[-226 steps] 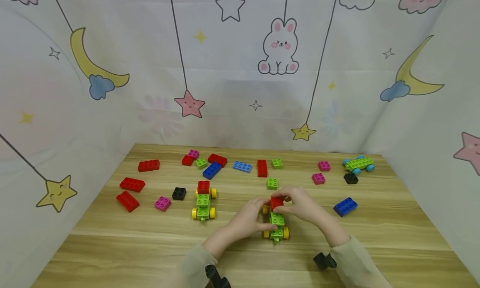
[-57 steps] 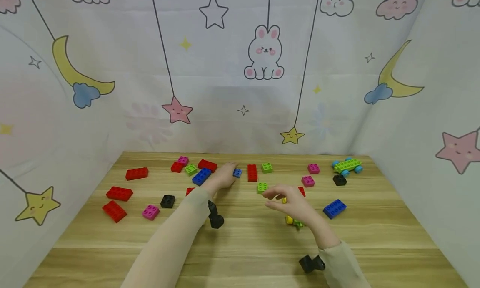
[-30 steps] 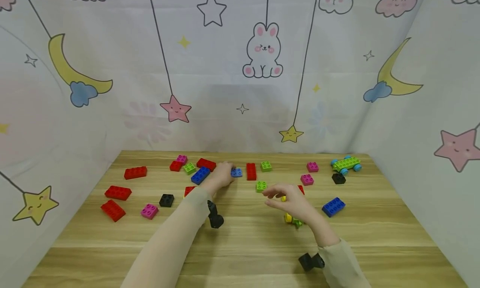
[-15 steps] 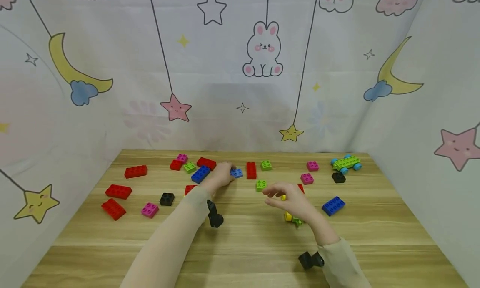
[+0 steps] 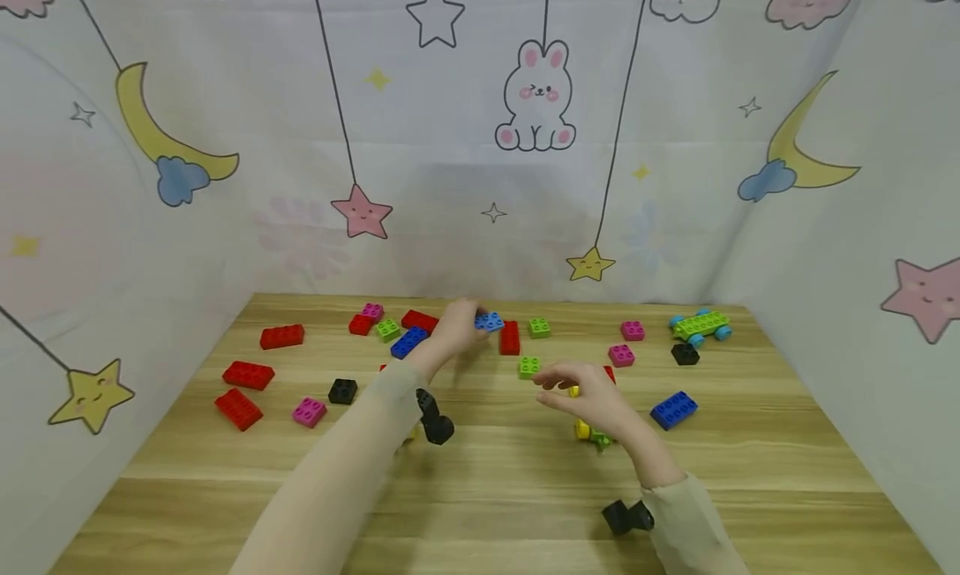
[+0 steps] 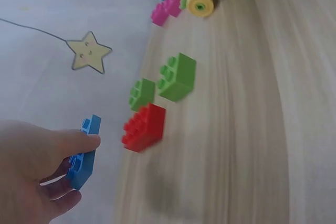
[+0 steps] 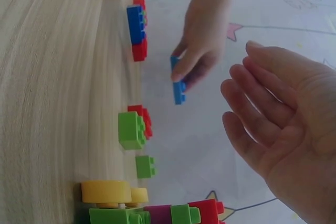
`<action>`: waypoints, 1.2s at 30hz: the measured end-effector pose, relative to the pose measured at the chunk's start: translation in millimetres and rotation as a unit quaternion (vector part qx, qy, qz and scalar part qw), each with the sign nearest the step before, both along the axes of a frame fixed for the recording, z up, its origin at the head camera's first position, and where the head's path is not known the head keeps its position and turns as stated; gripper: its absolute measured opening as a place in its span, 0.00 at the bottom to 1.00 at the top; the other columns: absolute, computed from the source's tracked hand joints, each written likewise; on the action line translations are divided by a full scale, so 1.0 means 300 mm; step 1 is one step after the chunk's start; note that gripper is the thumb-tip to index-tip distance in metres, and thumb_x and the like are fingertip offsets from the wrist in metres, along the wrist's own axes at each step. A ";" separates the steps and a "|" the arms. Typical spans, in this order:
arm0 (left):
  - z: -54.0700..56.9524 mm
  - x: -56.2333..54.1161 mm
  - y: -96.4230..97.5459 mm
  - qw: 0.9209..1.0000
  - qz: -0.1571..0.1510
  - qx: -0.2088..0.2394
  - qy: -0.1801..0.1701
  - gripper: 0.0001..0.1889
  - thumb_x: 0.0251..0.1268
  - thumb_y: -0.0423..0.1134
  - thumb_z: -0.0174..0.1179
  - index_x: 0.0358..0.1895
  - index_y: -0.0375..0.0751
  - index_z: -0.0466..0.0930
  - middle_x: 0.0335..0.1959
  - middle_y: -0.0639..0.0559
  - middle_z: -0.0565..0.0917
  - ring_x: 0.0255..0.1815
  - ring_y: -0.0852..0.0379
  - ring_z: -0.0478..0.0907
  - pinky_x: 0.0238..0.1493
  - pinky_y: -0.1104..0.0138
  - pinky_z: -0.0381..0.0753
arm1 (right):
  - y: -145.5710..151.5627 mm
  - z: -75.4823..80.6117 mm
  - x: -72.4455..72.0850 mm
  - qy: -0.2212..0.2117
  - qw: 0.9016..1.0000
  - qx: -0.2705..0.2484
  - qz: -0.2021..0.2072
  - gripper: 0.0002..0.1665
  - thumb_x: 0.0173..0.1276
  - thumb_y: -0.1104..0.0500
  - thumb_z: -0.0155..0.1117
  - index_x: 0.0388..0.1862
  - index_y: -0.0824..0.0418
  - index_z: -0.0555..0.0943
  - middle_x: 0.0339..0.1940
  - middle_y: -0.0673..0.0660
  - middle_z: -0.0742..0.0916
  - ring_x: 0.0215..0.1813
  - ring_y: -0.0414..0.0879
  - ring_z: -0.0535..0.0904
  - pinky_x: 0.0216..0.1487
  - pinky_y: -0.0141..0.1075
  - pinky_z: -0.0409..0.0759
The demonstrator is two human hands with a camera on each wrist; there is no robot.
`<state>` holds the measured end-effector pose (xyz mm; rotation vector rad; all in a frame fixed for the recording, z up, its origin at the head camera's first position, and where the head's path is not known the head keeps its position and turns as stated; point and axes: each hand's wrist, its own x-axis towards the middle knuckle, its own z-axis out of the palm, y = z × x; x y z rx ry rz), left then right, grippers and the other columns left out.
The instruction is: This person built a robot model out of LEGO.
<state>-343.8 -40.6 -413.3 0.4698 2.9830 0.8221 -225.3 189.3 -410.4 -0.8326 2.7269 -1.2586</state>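
A thin light blue toy brick (image 5: 490, 322) is pinched between the thumb and fingers of my left hand (image 5: 452, 329). In the right wrist view this light blue brick (image 7: 179, 93) hangs above the table. My right hand (image 5: 588, 394), fingers loosely bent and holding nothing, hovers over a toy-brick car with yellow wheels (image 5: 582, 429). Mostly hidden by that hand in the head view, the car shows a green base (image 7: 113, 215) and stacked magenta, green and red bricks in the right wrist view. A second yellow-wheeled car lies largely behind my left forearm.
A red brick (image 5: 509, 338) and two green bricks, one at the back (image 5: 539, 327) and one nearer (image 5: 529, 367), lie right of my left hand. Several red, blue, pink and black bricks are scattered around. A green car base with blue wheels (image 5: 701, 326) stands back right.
My left hand first helped with the right car, then reached to the back and has now lifted the light blue brick off the table. The right hand lately stays in place.
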 end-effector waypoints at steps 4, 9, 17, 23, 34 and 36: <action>0.049 0.023 -0.001 1.000 -0.010 0.016 0.009 0.21 0.63 0.37 0.66 0.58 0.34 0.78 0.57 0.40 0.80 0.58 0.45 0.76 0.61 0.57 0.76 | -0.006 0.005 0.004 0.008 1.000 -0.005 -0.010 0.15 0.68 0.58 0.66 0.51 0.62 0.84 0.50 0.60 0.87 0.50 0.53 0.82 0.54 0.51 0.81; 0.093 0.050 -0.006 0.999 -0.027 0.045 0.014 0.22 0.63 0.37 0.66 0.59 0.35 0.77 0.57 0.40 0.80 0.58 0.46 0.76 0.60 0.57 0.77 | -0.012 0.008 0.007 0.034 0.999 -0.020 -0.031 0.15 0.66 0.61 0.67 0.51 0.64 0.83 0.50 0.60 0.88 0.50 0.53 0.83 0.53 0.51 0.82; 0.180 0.125 -0.023 0.992 -0.057 0.107 0.033 0.25 0.60 0.35 0.68 0.61 0.34 0.76 0.55 0.41 0.82 0.57 0.46 0.78 0.61 0.56 0.78 | -0.017 0.016 0.008 0.059 0.996 -0.031 -0.061 0.16 0.65 0.63 0.68 0.52 0.65 0.83 0.49 0.60 0.88 0.49 0.52 0.83 0.51 0.49 0.83; 0.233 0.196 -0.021 0.989 -0.075 0.112 0.062 0.25 0.59 0.36 0.70 0.60 0.36 0.77 0.53 0.43 0.83 0.55 0.48 0.79 0.59 0.58 0.79 | -0.017 0.018 0.009 0.064 0.995 -0.041 -0.070 0.18 0.65 0.63 0.68 0.53 0.65 0.82 0.50 0.61 0.87 0.49 0.53 0.83 0.51 0.49 0.83; 0.229 0.306 -0.032 0.983 -0.116 0.118 0.079 0.25 0.57 0.35 0.71 0.59 0.38 0.78 0.50 0.46 0.84 0.52 0.50 0.80 0.56 0.57 0.81 | -0.035 0.035 0.024 0.080 0.993 -0.050 -0.074 0.21 0.64 0.62 0.70 0.56 0.65 0.81 0.52 0.62 0.86 0.49 0.53 0.84 0.51 0.47 0.84; 0.225 0.324 -0.034 0.984 -0.118 0.119 0.067 0.25 0.57 0.36 0.71 0.59 0.39 0.78 0.51 0.47 0.84 0.52 0.51 0.79 0.56 0.57 0.81 | -0.039 0.037 0.025 0.079 0.993 -0.054 -0.072 0.24 0.63 0.63 0.70 0.58 0.66 0.79 0.52 0.63 0.86 0.49 0.54 0.84 0.50 0.48 0.84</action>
